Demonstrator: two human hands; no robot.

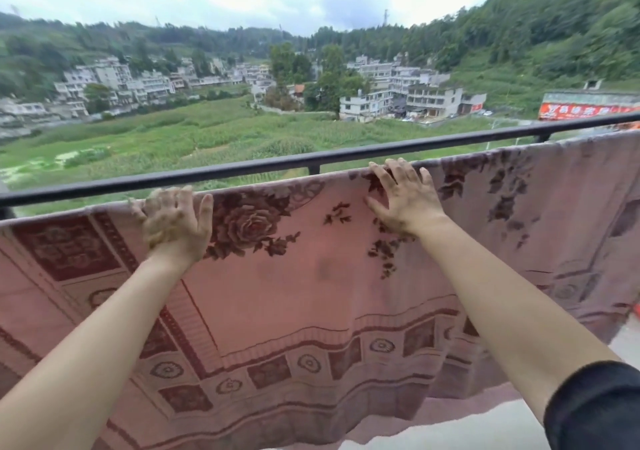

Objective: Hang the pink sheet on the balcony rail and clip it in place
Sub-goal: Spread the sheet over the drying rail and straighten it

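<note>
A green valley spreads out beyond the balcony, with pale multi-storey buildings [398, 98] clustered among trees, a wooded hillside [554, 34] rising on the right and a grey, cloudy sky above. A red banner [585, 110] with white lettering shows at the far right, just above the rail. The dark metal balcony rail [242, 169] runs across the whole view, sloping upward from left to right. Just below and in front of it, the pink sheet [311, 293] hangs draped over a lower bar that is hidden under the cloth; its upper fold follows the same slope, and its patterned lower border falls in waves toward the pale floor [502, 425]. The sheet carries a large dark rose print and square border motifs. The left hand [173, 221], blurred, rests open on the top fold of the sheet, fingers spread and pointing up, gripping nothing. The right hand [403, 195] lies further right, also open, palm flat against the cloth with its fingertips reaching over the fold. A dark sleeve [595, 411] covers the right upper arm at the lower right corner
</note>
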